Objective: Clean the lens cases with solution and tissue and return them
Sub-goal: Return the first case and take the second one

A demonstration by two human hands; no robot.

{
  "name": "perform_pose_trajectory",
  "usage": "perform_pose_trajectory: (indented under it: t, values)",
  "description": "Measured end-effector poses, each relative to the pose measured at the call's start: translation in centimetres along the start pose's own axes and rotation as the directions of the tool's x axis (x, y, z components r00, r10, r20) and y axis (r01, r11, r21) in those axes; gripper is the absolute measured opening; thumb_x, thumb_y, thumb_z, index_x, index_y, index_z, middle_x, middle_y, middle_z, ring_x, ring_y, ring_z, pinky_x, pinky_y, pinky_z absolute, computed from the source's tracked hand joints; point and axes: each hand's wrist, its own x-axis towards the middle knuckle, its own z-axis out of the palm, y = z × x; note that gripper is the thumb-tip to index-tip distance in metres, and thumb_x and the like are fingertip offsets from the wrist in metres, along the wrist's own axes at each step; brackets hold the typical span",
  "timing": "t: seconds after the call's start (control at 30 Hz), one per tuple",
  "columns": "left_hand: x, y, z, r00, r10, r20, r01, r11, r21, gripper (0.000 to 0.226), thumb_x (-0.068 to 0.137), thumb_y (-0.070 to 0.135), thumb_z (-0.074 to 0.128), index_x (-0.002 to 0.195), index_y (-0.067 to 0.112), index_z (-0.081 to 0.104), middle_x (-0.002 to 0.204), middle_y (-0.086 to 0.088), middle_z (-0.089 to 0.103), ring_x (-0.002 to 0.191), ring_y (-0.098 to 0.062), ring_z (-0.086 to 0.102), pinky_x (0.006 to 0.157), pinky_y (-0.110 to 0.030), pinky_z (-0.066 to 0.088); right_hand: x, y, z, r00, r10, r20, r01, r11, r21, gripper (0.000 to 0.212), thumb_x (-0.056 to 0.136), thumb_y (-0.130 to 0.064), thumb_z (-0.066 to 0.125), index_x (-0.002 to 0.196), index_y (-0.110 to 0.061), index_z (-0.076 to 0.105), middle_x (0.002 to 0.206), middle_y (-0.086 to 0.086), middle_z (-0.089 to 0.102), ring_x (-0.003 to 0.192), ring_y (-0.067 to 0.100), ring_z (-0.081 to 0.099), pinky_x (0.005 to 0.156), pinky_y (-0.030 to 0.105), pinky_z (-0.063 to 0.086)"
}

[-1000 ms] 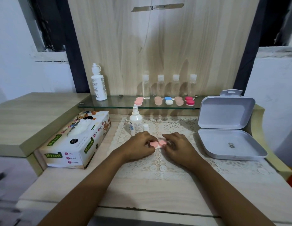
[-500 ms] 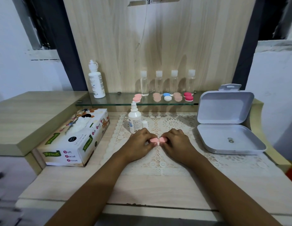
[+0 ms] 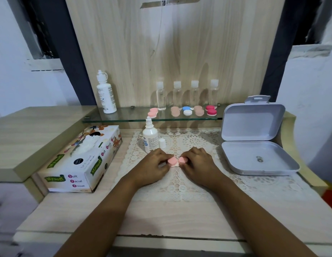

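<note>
A pink lens case (image 3: pixel 177 161) with two round caps lies on the lace mat (image 3: pixel 180 182) between my hands. My left hand (image 3: pixel 154 165) pinches its left cap and my right hand (image 3: pixel 197 163) pinches its right cap. A small white solution bottle (image 3: pixel 150 139) stands uncapped just behind my left hand, its white cap (image 3: pixel 162 143) beside it. The tissue box (image 3: pixel 81 160) sits at the left. Several other lens cases (image 3: pixel 187 110) in pink, beige, blue-white and red lie on the glass shelf (image 3: pixel 124 117).
An open grey hinged box (image 3: pixel 254 145) lies at the right of the mat. A tall white bottle (image 3: pixel 106 93) and several clear small bottles (image 3: pixel 186 93) stand on the shelf against the wooden panel. A raised wooden ledge (image 3: pixel 31 130) is at the left.
Both hands keep hold of the pink case at the same spot on the mat, with small shifts of the fingers on its caps. The camera has tilted slightly.
</note>
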Motion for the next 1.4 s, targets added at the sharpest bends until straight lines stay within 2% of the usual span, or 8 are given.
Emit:
perform_pose_trajectory:
  t: [0.2, 0.33, 0.47, 0.6, 0.77, 1.03, 1.23, 1.4]
  values:
    - [0.3, -0.3, 0.5, 0.993, -0.046, -0.107, 0.048, 0.999, 0.014, 0.026, 0.082, 0.037, 0.068, 0.096, 0.016, 0.062, 0.093, 0.005, 0.055, 0.086, -0.006, 0.049, 0.070, -0.009, 0.035, -0.1, 0.1, 0.0, 1.000, -0.008, -0.018, 0.008, 1.000, 0.017, 0.028, 0.091, -0.035, 0.050, 0.114, -0.021, 0.059, 0.110, 0.000, 0.055, 0.105, 0.020, 0.042, 0.086, 0.031, 0.031]
    - [0.1, -0.4, 0.8, 0.997, -0.010, -0.077, 0.015, 0.998, 0.062, 0.052, 0.083, 0.045, 0.062, 0.125, 0.018, 0.051, 0.115, 0.003, 0.051, 0.110, -0.012, 0.047, 0.092, -0.028, 0.040, -0.1, 0.1, 0.1, 1.000, -0.012, -0.020, 0.012, 1.000, 0.016, 0.028, 0.091, -0.035, 0.050, 0.114, -0.021, 0.059, 0.110, 0.000, 0.055, 0.104, 0.019, 0.042, 0.085, 0.031, 0.031]
    - [-0.3, -0.2, 0.4, 0.999, 0.049, -0.003, -0.049, 0.997, 0.054, 0.061, 0.078, 0.028, 0.042, 0.139, 0.025, 0.042, 0.138, 0.007, 0.047, 0.127, -0.010, 0.040, 0.108, -0.032, 0.032, -0.1, 0.2, 0.1, 1.000, -0.012, -0.019, 0.013, 1.000, 0.019, 0.028, 0.092, -0.034, 0.050, 0.115, -0.020, 0.058, 0.110, 0.001, 0.055, 0.104, 0.020, 0.043, 0.085, 0.031, 0.031]
    - [-0.2, -0.4, 0.4, 0.995, 0.097, -0.036, -0.095, 0.995, 0.043, 0.046, 0.083, 0.021, 0.049, 0.128, 0.019, 0.056, 0.120, 0.006, 0.060, 0.110, -0.014, 0.054, 0.095, -0.031, 0.043, -0.1, 0.1, 0.1, 1.000, -0.009, -0.015, 0.009, 1.000, 0.022, 0.029, 0.091, -0.034, 0.050, 0.115, -0.020, 0.058, 0.111, 0.001, 0.055, 0.104, 0.021, 0.043, 0.086, 0.032, 0.033]
    - [0.1, 0.0, 0.6, 0.997, 0.042, -0.064, -0.042, 0.999, 0.004, 0.043, 0.084, 0.035, 0.053, 0.122, 0.018, 0.062, 0.101, 0.011, 0.052, 0.100, -0.010, 0.054, 0.091, -0.031, 0.046, -0.2, 0.3, 0.1, 1.000, -0.011, -0.021, 0.012, 1.000, 0.015, 0.028, 0.091, -0.034, 0.051, 0.115, -0.021, 0.059, 0.110, 0.000, 0.055, 0.103, 0.020, 0.043, 0.084, 0.031, 0.031]
    - [1.0, 0.4, 0.6, 0.988, -0.110, -0.108, 0.097, 0.989, -0.114, 0.033, 0.091, 0.015, 0.055, 0.124, 0.017, 0.056, 0.114, 0.005, 0.056, 0.099, -0.007, 0.051, 0.087, -0.020, 0.039, -0.1, 0.3, 0.2, 0.999, -0.019, -0.027, 0.019, 1.000, 0.009, 0.028, 0.091, -0.035, 0.051, 0.115, -0.022, 0.058, 0.110, -0.001, 0.055, 0.102, 0.018, 0.042, 0.082, 0.029, 0.030]
    - [1.9, 0.5, 0.7, 0.975, -0.187, -0.124, 0.165, 0.972, -0.167, 0.007, 0.091, 0.015, 0.055, 0.096, 0.020, 0.056, 0.099, 0.008, 0.060, 0.097, -0.010, 0.056, 0.075, -0.019, 0.037, -0.1, 0.3, 0.2, 0.999, -0.014, -0.030, 0.015, 1.000, 0.026, 0.028, 0.090, -0.033, 0.052, 0.114, -0.021, 0.059, 0.108, -0.001, 0.055, 0.100, 0.018, 0.042, 0.083, 0.030, 0.031]
    - [2.1, 0.9, 0.8, 0.973, -0.204, -0.110, 0.192, 0.975, -0.116, 0.022, 0.096, 0.021, 0.048, 0.108, 0.013, 0.065, 0.112, 0.001, 0.065, 0.098, -0.011, 0.057, 0.081, -0.025, 0.043, -0.1, 0.3, 0.2, 1.000, -0.007, -0.017, 0.007, 1.000, 0.018, 0.029, 0.090, -0.034, 0.052, 0.115, -0.020, 0.059, 0.109, 0.001, 0.055, 0.101, 0.019, 0.043, 0.084, 0.030, 0.033]
